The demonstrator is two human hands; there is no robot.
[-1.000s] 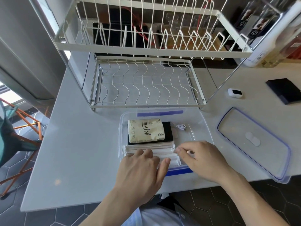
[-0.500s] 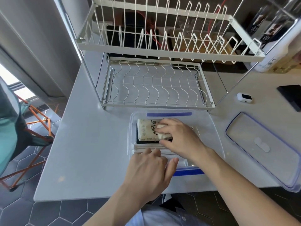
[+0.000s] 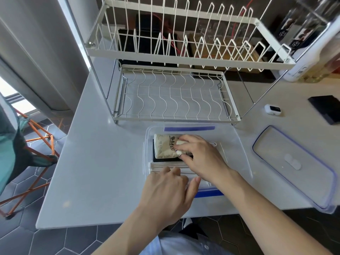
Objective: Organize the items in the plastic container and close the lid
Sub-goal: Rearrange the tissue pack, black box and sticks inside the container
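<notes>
On the white counter (image 3: 110, 162) w/ the clear plastic container (image 3: 237, 144), the lid (image 3: 294, 166) lies at 3 o'clock, nearer the right hand (image 3: 200, 155), whose fingers pinch the tissue pack (image 3: 163, 146); pack's long axis runs 9-to-3. The left hand (image 3: 165, 190), fingers relaxed, rests on the white folded items (image 3: 165, 165) at 6 o'clock.

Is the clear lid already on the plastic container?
No, the clear blue-edged plastic lid lies flat on the white table, to the right of the open clear plastic container.
</notes>
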